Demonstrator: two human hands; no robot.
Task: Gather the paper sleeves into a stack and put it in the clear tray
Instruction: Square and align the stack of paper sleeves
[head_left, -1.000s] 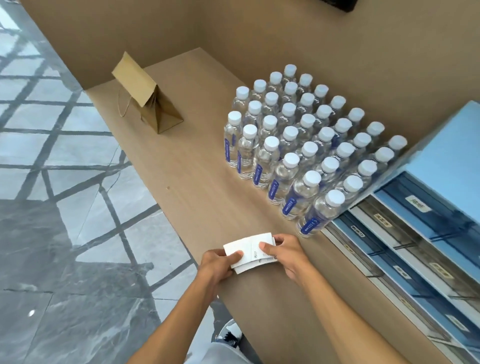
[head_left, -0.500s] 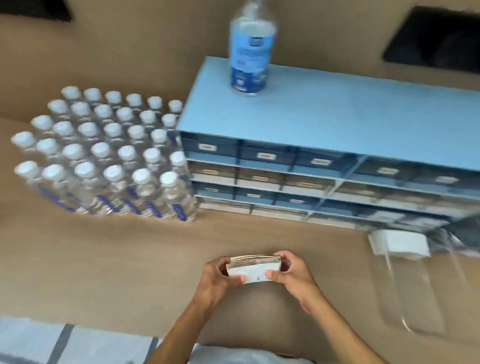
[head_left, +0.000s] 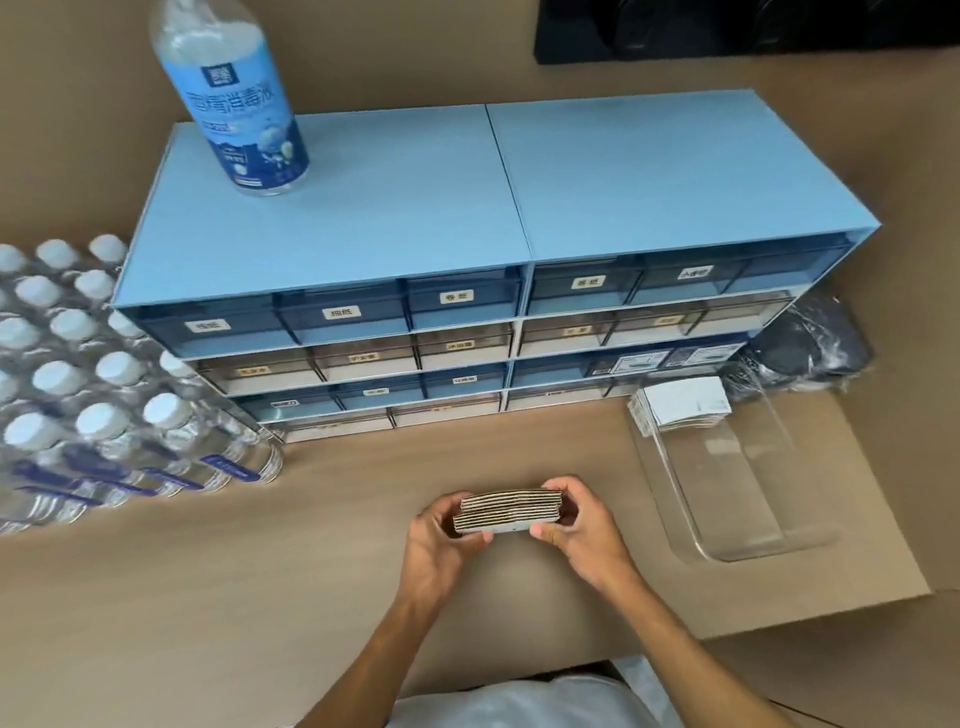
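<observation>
A stack of white and brown paper sleeves (head_left: 511, 512) is held on edge just above the brown counter, between both hands. My left hand (head_left: 441, 540) grips its left end and my right hand (head_left: 579, 530) grips its right end, thumb on the front face. The clear tray (head_left: 753, 519) lies on the counter to the right of my hands. At the tray's far end sits another pile of white sleeves (head_left: 680, 408).
A blue drawer cabinet (head_left: 467, 291) stands behind my hands, with a large blue-labelled bottle (head_left: 236, 98) on top. Several small water bottles (head_left: 104, 395) crowd the left. A dark wrapped bundle (head_left: 810, 343) lies right of the cabinet. The counter's edge runs at lower right.
The view swung right from the bottles to the cabinet and tray. Both hands kept hold of the sleeves, which turned from lying flat to standing on edge as a squared stack.
</observation>
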